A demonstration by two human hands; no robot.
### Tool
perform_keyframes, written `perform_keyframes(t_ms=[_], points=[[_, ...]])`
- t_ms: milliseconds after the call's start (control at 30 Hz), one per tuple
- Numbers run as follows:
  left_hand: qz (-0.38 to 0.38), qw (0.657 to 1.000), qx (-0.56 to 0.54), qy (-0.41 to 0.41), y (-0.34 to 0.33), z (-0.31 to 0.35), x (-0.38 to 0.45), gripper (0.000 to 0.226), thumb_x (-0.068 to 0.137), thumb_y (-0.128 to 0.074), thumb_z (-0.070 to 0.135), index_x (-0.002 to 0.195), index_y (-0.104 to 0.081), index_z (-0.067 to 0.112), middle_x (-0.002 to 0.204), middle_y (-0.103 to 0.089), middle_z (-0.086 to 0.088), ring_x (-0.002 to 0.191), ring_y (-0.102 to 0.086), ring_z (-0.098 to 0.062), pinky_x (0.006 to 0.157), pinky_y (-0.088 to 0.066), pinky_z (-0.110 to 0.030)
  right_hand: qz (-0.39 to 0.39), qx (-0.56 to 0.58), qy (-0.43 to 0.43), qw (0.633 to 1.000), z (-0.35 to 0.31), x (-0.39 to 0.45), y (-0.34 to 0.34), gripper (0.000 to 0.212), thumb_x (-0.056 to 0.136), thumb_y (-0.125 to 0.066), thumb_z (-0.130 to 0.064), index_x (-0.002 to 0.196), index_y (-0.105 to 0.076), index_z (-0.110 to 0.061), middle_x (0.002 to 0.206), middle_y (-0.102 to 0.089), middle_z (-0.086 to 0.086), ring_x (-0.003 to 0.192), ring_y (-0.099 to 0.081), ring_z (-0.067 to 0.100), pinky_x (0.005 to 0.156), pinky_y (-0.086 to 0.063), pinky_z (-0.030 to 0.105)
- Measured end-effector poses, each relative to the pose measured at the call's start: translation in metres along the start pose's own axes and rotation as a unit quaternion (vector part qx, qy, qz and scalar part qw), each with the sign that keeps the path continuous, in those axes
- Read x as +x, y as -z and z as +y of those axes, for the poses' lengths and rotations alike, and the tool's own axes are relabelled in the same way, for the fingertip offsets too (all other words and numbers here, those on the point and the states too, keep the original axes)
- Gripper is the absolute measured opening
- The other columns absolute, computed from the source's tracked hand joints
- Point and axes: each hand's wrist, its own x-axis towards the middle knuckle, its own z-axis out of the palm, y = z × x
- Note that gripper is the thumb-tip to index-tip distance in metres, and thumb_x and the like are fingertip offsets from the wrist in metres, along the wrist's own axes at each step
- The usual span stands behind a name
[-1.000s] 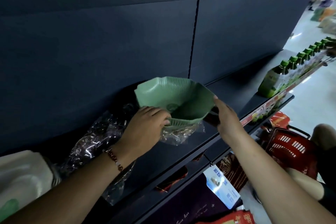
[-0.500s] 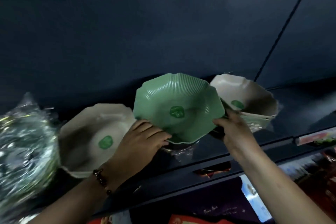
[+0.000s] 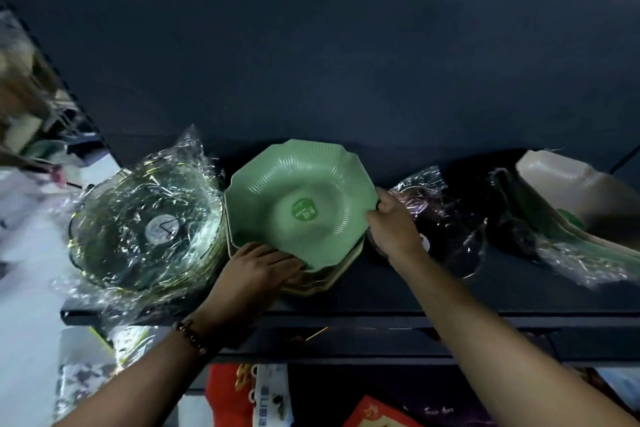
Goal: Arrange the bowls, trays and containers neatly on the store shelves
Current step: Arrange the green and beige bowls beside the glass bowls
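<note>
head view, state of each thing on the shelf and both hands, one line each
green bowl: upright, on top of a stack of cream bowls
clear glass bowls: stacked, wrapped in plastic film
dark bowl: partly in loose plastic wrap
left hand: gripping the stack's near edge
right hand: pinching the green bowl's right rim
shelf: holding everything

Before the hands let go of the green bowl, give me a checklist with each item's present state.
1. Green bowl sits on the cream stack: ok, though turned a little off its edges.
2. Left hand steadies the near rim: ok.
3. Right hand has its grip on the right rim: ok.
4. Wrapped glass bowls clear of the stack: cannot tell, they look very close.
5. Dark wrapped dishes tidy: not ok, loose plastic.
6. Stack fully on the shelf: ok.
</note>
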Motion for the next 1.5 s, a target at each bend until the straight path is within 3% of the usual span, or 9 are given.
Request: perform_keyframes(t_ms=[167, 333, 533, 767, 933, 1067, 1167, 1300, 1500], points=[[-0.028, 0.999, -0.022, 0.023, -0.014, -0.002, -0.009, 0.029, 0.087, -0.049, 0.034, 0.107, -0.069, 0.031, 0.099, -0.071, 0.016, 0.084, -0.065, -0.011, 0.074, -0.043, -0.025, -0.026, -0.157, -0.001, 0.987, 0.019, 0.008, -0.018, 0.043, 0.083, -0.040, -0.003, 0.119, -0.056, -0.019, 0.099, -0.067, 0.007, 0.079, -0.060, 0.022, 0.059, -0.040, 0.027], [-0.023, 0.999, -0.023, 0.035, -0.020, 0.000, -0.009, 0.030, 0.089, -0.045, 0.037, 0.100, -0.071, 0.028, 0.092, -0.072, 0.013, 0.076, -0.067, -0.015, 0.069, -0.049, -0.029, -0.051, -0.265, -0.021, 0.963, 0.033, 0.007, -0.027, 0.056, 0.096, -0.035, -0.011, 0.151, -0.023, -0.016, 0.135, -0.054, 0.017, 0.111, -0.056, 0.034, 0.088, -0.045, 0.037], [-0.026, 0.999, -0.009, 0.034, -0.018, -0.007, -0.013, 0.027, 0.094, -0.045, 0.040, 0.095, -0.068, 0.027, 0.086, -0.069, 0.010, 0.072, -0.063, -0.019, 0.068, -0.044, -0.032, -0.067, -0.305, -0.010, 0.950, 0.036, 0.002, -0.034, 0.059, 0.097, -0.036, -0.012, 0.152, -0.015, -0.011, 0.152, -0.034, 0.015, 0.128, -0.046, 0.032, 0.098, -0.040, 0.036], [-0.050, 0.996, -0.031, 0.059, -0.017, -0.005, -0.012, 0.039, 0.097, -0.035, 0.049, 0.091, -0.067, 0.026, 0.085, -0.068, 0.009, 0.077, -0.064, -0.019, 0.076, -0.046, -0.036, -0.071, -0.304, -0.019, 0.950, 0.032, -0.003, -0.026, 0.059, 0.098, -0.036, -0.016, 0.152, -0.014, -0.009, 0.143, -0.045, 0.022, 0.119, -0.052, 0.035, 0.094, -0.042, 0.037], [-0.038, 0.997, -0.041, 0.052, -0.014, 0.008, -0.001, 0.050, 0.098, -0.029, 0.051, 0.123, -0.063, 0.024, 0.121, -0.067, 0.003, 0.109, -0.064, -0.020, 0.097, -0.044, -0.033, -0.080, -0.280, 0.002, 0.957, 0.029, -0.012, -0.013, 0.059, 0.100, -0.038, -0.030, 0.152, -0.017, -0.013, 0.147, -0.042, 0.016, 0.129, -0.045, 0.033, 0.101, -0.037, 0.037], [-0.070, 0.996, -0.035, 0.041, -0.002, 0.032, 0.036, 0.065, 0.095, -0.016, 0.057, 0.147, -0.036, 0.024, 0.152, -0.037, 0.000, 0.141, -0.033, -0.021, 0.116, -0.017, -0.035, -0.056, -0.335, 0.069, 0.938, 0.024, -0.026, 0.016, 0.057, 0.101, -0.038, -0.035, 0.152, -0.020, -0.017, 0.157, -0.026, 0.008, 0.143, -0.024, 0.025, 0.113, -0.021, 0.034], [-0.057, 0.998, -0.033, 0.012, 0.003, 0.056, 0.069, 0.068, 0.093, -0.014, 0.056, 0.149, -0.033, 0.020, 0.156, -0.030, -0.002, 0.144, -0.025, -0.024, 0.116, -0.007, -0.035, -0.044, -0.398, 0.120, 0.908, 0.026, -0.033, 0.047, 0.057, 0.101, -0.037, -0.038, 0.151, -0.021, -0.017, 0.160, -0.018, 0.005, 0.148, -0.010, 0.022, 0.120, -0.008, 0.035], [-0.035, 0.999, -0.011, -0.033, -0.003, 0.089, 0.116, 0.064, 0.095, -0.024, 0.052, 0.145, -0.040, 0.017, 0.153, -0.036, -0.004, 0.142, -0.031, -0.025, 0.116, -0.017, -0.039, -0.005, -0.461, 0.133, 0.877, 0.030, -0.049, 0.104, 0.057, 0.100, -0.038, -0.036, 0.151, -0.024, -0.014, 0.160, -0.017, 0.007, 0.148, -0.004, 0.023, 0.116, 0.006, 0.029], [-0.016, 0.990, -0.015, -0.138, -0.013, 0.165, 0.198, 0.060, 0.097, -0.031, 0.049, 0.150, -0.031, 0.020, 0.158, -0.023, -0.001, 0.146, -0.018, -0.020, 0.120, -0.011, -0.039, 0.067, -0.491, 0.015, 0.868, 0.052, -0.070, 0.209, 0.061, 0.100, -0.036, -0.036, 0.153, -0.014, -0.017, 0.162, -0.006, 0.003, 0.149, 0.003, 0.021, 0.119, 0.005, 0.031]])
